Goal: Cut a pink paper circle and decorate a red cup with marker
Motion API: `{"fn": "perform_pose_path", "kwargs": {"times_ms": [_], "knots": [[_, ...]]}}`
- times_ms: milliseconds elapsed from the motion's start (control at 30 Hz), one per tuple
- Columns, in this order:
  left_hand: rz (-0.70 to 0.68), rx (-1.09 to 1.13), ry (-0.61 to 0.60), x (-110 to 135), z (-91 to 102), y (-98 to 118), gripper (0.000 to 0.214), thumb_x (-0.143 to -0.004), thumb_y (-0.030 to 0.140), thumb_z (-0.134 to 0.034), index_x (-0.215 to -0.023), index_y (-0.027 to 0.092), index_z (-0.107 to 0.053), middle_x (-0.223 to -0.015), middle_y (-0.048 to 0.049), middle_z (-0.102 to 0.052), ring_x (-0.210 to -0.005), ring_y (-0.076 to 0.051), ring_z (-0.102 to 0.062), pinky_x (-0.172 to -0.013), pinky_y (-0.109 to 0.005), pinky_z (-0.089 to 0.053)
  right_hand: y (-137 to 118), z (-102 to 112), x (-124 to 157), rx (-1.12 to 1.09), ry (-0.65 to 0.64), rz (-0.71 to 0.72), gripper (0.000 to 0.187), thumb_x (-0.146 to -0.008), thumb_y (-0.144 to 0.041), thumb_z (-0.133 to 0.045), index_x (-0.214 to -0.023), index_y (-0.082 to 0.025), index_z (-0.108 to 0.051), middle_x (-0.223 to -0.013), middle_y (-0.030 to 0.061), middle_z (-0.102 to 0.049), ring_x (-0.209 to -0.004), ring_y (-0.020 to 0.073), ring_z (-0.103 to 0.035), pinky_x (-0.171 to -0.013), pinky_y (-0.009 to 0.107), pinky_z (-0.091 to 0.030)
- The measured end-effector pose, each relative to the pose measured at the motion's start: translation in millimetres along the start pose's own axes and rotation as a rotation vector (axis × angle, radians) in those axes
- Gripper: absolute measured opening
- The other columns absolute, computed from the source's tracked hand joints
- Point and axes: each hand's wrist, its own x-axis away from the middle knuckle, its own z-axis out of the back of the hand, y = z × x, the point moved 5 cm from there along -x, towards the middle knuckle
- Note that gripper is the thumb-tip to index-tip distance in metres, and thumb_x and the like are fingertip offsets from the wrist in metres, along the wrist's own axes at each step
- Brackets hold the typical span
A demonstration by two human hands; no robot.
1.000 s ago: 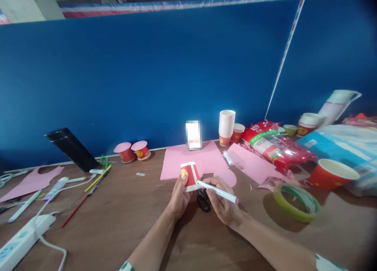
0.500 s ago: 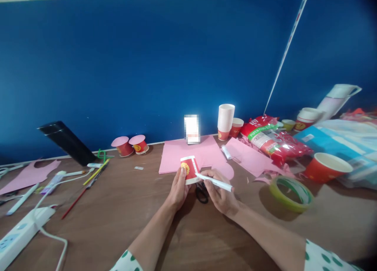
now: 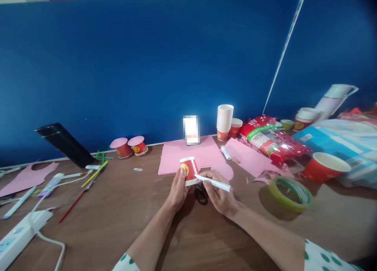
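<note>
My left hand (image 3: 178, 190) is closed around a small red paper cup (image 3: 189, 170) turned upside down, held just above the brown table. My right hand (image 3: 219, 195) grips a white pen (image 3: 212, 182), and its tip touches the cup's side near the white rim. Black scissors (image 3: 201, 194) lie on the table under my hands. A pink paper sheet (image 3: 192, 154) with a cut pink circle (image 3: 224, 172) lies just beyond the cup.
A roll of green tape (image 3: 290, 188) lies to the right, with a red bowl (image 3: 326, 166), stacked cups (image 3: 224, 121) and a red packet (image 3: 272, 140) behind. Two pink-topped cups (image 3: 129, 145), pencils (image 3: 92, 174) and a white power strip (image 3: 20, 235) lie to the left.
My hands hold the cup and pen as before. The camera view has dipped and shifted slightly, so everything sits a little higher and further left in the picture.
</note>
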Motion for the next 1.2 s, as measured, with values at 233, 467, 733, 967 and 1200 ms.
{"fn": "perform_pose_path", "kwargs": {"times_ms": [233,467,733,967,1200], "knots": [[0.003,0.012,0.007,0.2,-0.9,0.1,0.033,-0.085,0.049,-0.062,-0.096,0.017,-0.063,-0.096,-0.0047,-0.069,-0.094,-0.02,-0.063,-0.09,-0.035,-0.047,-0.9,0.3,-0.4,0.009,-0.011,0.004,0.018,-0.098,-0.024,-0.044,-0.102,-0.019,-0.06,-0.09,0.0074,-0.067,-0.084,0.0206,-0.064,-0.078,0.035,-0.053],[0.009,-0.014,0.021,1.6,-2.9,1.9,0.034,-0.085,0.049,-0.063,-0.098,0.018,-0.063,-0.097,-0.0038,-0.069,-0.088,-0.018,-0.063,-0.088,-0.033,-0.047,-1.6,0.4,-0.3,0.021,-0.002,0.017,0.018,-0.098,-0.024,-0.045,-0.103,-0.019,-0.061,-0.089,0.0067,-0.067,-0.082,0.0201,-0.064,-0.077,0.034,-0.053],[-0.008,-0.038,-0.002,1.3,-4.3,2.6,0.034,-0.084,0.051,-0.063,-0.096,0.019,-0.063,-0.091,-0.0032,-0.068,-0.087,-0.02,-0.063,-0.087,-0.034,-0.046,-1.3,-0.5,-0.6,0.009,0.007,0.021,0.017,-0.097,-0.023,-0.046,-0.103,-0.02,-0.062,-0.092,0.0078,-0.068,-0.086,0.021,-0.065,-0.08,0.035,-0.054],[-0.013,-0.059,0.0,2.7,-6.5,4.2,0.031,-0.086,0.048,-0.061,-0.097,0.019,-0.062,-0.09,-0.0032,-0.066,-0.084,-0.018,-0.06,-0.082,-0.032,-0.046,-2.3,1.0,-1.1,0.0,0.006,0.014,0.015,-0.096,-0.022,-0.047,-0.103,-0.019,-0.061,-0.093,0.0088,-0.068,-0.088,0.0211,-0.065,-0.08,0.035,-0.054],[-0.004,-0.066,0.026,1.9,-4.6,2.9,0.032,-0.084,0.05,-0.063,-0.097,0.021,-0.063,-0.088,-0.0031,-0.066,-0.082,-0.019,-0.06,-0.081,-0.033,-0.047,-3.0,1.8,-1.5,0.01,0.018,0.024,0.015,-0.097,-0.023,-0.047,-0.102,-0.02,-0.061,-0.092,0.0084,-0.068,-0.086,0.0212,-0.066,-0.078,0.035,-0.055]]}}
